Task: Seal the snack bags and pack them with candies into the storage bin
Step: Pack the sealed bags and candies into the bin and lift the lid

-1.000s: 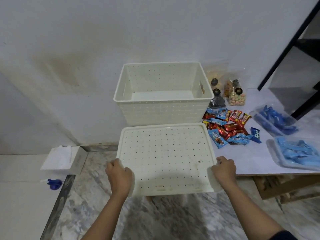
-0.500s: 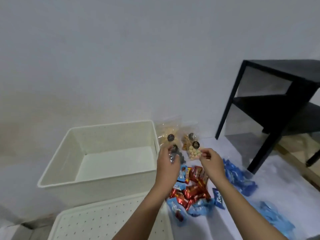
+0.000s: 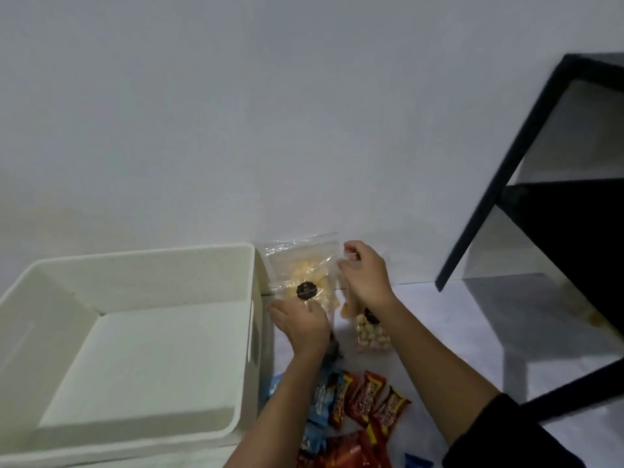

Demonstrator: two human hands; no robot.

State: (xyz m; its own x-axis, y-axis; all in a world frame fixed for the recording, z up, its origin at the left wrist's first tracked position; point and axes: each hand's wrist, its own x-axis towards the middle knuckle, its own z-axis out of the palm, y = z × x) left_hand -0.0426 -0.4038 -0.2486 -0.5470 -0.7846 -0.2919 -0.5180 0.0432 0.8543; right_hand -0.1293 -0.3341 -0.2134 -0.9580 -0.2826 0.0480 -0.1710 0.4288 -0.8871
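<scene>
Clear snack bag (image 3: 304, 271) of yellow pieces, held upright just beside the right wall of the storage bin (image 3: 152, 256), over the back of the counter (image 3: 439, 332). Left hand (image 3: 300, 324) grips the bag's lower end, its fingers curled round it and mostly hidden behind the hand. Right hand (image 3: 366, 276) is up at the bag's top right corner, fingers (image 3: 353, 248) curled into a pinch on the mouth strip. The seal looks not yet run across. Bin is lidless, no bag or candy packed in it yet. A second bag of pale balls (image 3: 373, 337) sits below the right wrist, and wrapped candies (image 3: 366, 398) lie heaped nearer the person. Risks, as judged: the pinch starts at one corner only, so a pass that slips on the slick film could leave a gap, and pieces would spill once the bag goes into the bin. Squeezing low with the left hand could trap air or crush the contents. The right forearm hangs close over the second bag — a careless sweep could topple it.
</scene>
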